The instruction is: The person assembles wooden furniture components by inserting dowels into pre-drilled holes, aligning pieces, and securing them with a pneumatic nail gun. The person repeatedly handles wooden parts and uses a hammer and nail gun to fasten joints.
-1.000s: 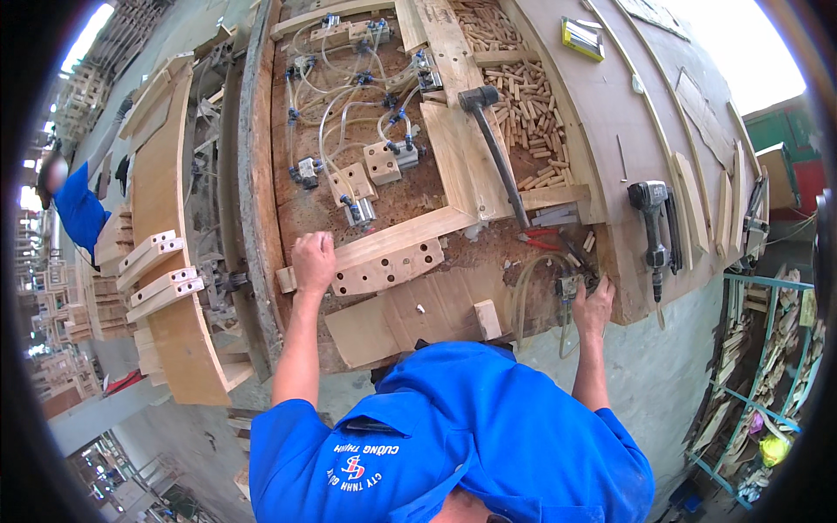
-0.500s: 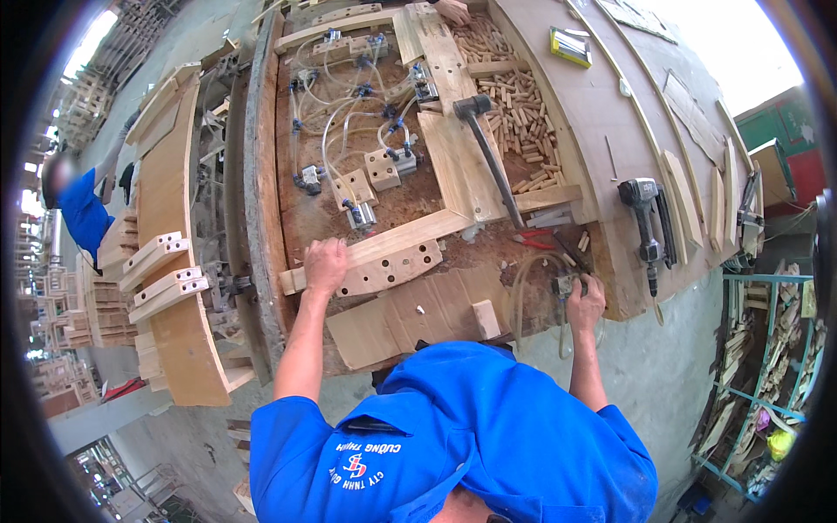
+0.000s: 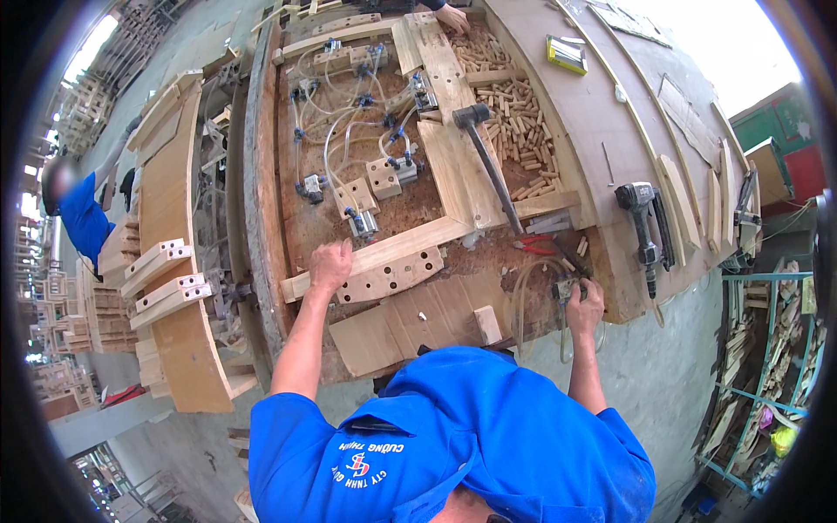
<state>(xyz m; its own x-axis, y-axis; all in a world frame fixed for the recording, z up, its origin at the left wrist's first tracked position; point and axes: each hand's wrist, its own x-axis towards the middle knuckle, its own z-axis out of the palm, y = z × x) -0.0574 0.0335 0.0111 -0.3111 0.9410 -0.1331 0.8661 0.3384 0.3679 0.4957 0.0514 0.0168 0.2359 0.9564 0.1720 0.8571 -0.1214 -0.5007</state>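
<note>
Here, your left hand [image 3: 330,264] sits closed in a fist on the left end of the curved wooden piece with holes [image 3: 390,275], its fingers curled tight and pressing on the wood where that piece meets the long wooden rail [image 3: 397,247] running just above it. The curved piece lies flat near the front of the counter [image 3: 610,113], slightly tilted, with a row of round holes along its face.

To the right of the curved piece, your right hand [image 3: 582,303] closes its fingers around a small metal tool [image 3: 565,288] at the counter's front edge; a clear hose [image 3: 523,296] loops just left of that hand. Whether the fingers squeeze a trigger you cannot tell.

Just below the curved piece lies a flat plywood board [image 3: 410,324] with a small wooden block [image 3: 487,324] on its right end. Right of the curved piece, red-handled pliers [image 3: 534,247] lie beside the rail's end. Above the curved piece stand pneumatic clamps [image 3: 384,179] with pale tubing, inside an angled wooden frame. A black-headed mallet [image 3: 484,157] lies across that frame, up and right of the curved piece, with a heap of wooden dowels [image 3: 519,122] beyond it. Farther right a black power drill [image 3: 643,227] lies on the counter.

Far above, another person's hand [image 3: 453,17] reaches into the dowels. Well left of the curved piece, curved wooden panels [image 3: 170,261] are stacked, and a person in blue [image 3: 83,218] stands beyond them.
</note>
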